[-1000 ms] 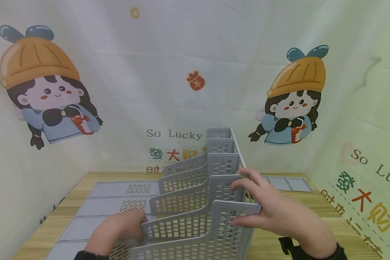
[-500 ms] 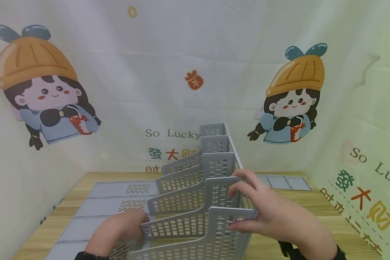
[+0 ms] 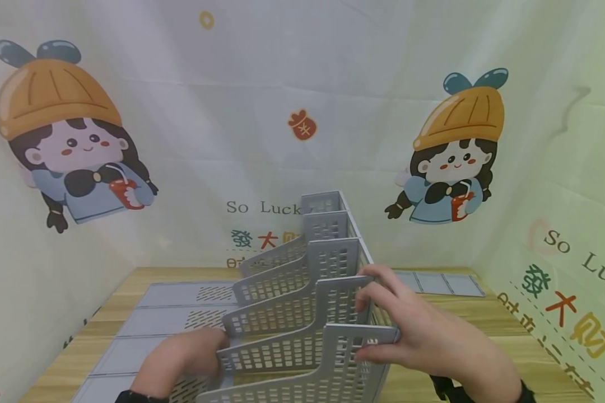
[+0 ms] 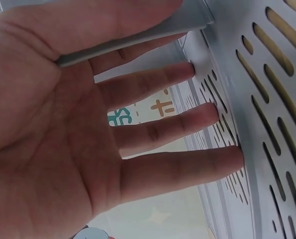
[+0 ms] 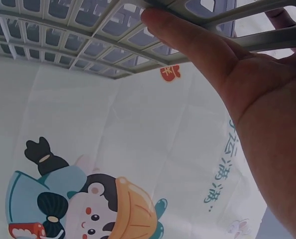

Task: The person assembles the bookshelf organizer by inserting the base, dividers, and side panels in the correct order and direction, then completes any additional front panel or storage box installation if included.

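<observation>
A grey plastic file rack [image 3: 277,319] with several perforated, curved-top dividers stands in the middle of the head view. My right hand [image 3: 423,330] grips its tall right side, with fingers over one divider's top edge and the thumb at the nearest divider. In the right wrist view the thumb [image 5: 187,40] lies against the rack's grid. At the rack's low left end, my left hand [image 3: 186,355] has its fingertips hidden in the head view. The left wrist view shows a divider edge [image 4: 133,40] between thumb and index finger, the other fingers straight towards a slotted grey panel [image 4: 272,99].
Flat grey panel sections [image 3: 146,319], some slotted, lie on the wooden table [image 3: 448,319] at left. Another grey sectioned strip [image 3: 443,284] lies at the back right. A printed cloth [image 3: 302,61] hangs behind and at the sides.
The far end of the rack has swung left, and its nearest divider's top has dropped slightly. Both hands stay almost in place, the right one shifting slightly left.
</observation>
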{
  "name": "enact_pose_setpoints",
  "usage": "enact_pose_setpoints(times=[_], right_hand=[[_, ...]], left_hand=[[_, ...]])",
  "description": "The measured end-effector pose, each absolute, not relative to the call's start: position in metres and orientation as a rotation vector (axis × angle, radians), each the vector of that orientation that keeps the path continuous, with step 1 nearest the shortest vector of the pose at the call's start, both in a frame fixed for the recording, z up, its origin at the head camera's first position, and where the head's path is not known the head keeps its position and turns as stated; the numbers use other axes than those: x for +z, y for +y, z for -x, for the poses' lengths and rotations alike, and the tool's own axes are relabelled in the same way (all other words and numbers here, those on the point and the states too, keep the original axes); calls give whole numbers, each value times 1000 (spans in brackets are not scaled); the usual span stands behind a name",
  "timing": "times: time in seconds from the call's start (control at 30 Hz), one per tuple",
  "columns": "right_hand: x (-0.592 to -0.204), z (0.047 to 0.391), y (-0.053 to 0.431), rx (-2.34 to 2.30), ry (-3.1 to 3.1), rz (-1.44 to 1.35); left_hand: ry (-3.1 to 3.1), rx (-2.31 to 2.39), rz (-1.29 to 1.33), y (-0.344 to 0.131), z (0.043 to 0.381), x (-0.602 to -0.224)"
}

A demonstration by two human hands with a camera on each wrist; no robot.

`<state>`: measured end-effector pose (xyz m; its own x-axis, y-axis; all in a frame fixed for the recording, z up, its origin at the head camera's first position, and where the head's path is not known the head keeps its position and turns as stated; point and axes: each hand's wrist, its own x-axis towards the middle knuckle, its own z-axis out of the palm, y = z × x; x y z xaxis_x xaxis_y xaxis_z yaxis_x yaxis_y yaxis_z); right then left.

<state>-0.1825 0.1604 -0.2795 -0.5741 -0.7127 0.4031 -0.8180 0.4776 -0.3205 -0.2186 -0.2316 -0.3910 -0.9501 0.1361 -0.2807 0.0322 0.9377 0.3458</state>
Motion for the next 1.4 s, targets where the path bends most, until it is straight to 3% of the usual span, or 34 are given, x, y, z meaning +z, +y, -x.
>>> enact_pose_setpoints(times=[1.07,1.4], right_hand=[[-282,208,160,833,-2609,-1223],[-282,200,159,885,-2706,-1141]], left_hand=[[2755,605,-87,-241,224,-387],[2251,1394,-305,-316,270,-367]])
